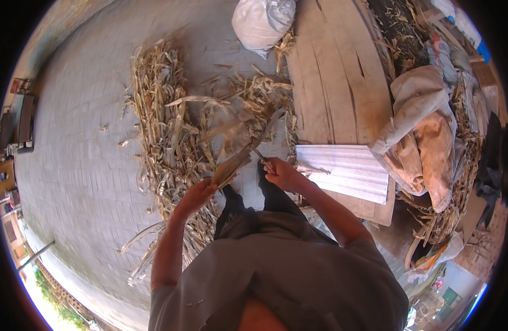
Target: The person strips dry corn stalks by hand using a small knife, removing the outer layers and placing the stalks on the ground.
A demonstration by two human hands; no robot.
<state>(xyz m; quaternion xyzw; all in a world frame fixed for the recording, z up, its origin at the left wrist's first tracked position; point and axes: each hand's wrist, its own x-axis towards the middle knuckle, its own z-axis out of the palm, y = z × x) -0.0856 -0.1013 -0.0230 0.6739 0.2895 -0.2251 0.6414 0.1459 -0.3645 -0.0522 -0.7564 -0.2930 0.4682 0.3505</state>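
My left hand [199, 193] is closed on the near end of a bundle of dry, brown leaves [233, 166], probably dried plant stalk leaves. The leaves stretch up and to the right, partly blurred. My right hand [280, 173] grips a slim tool with a dark shaft [260, 155], whose tip lies close to the leaves; its kind cannot be told. In front of me a loose pile of dry leaves [254, 93] lies on the paved ground. A long heap of dry leaves [163, 124] runs along my left side.
A full white sack [264, 25] stands ahead. Worn wooden boards [332, 78] lie to the right, with a white corrugated sheet [345, 171] at their near end. Beyond them are crumpled sacks [427, 132] and more dry leaves. Grey paving [84, 173] spreads to the left.
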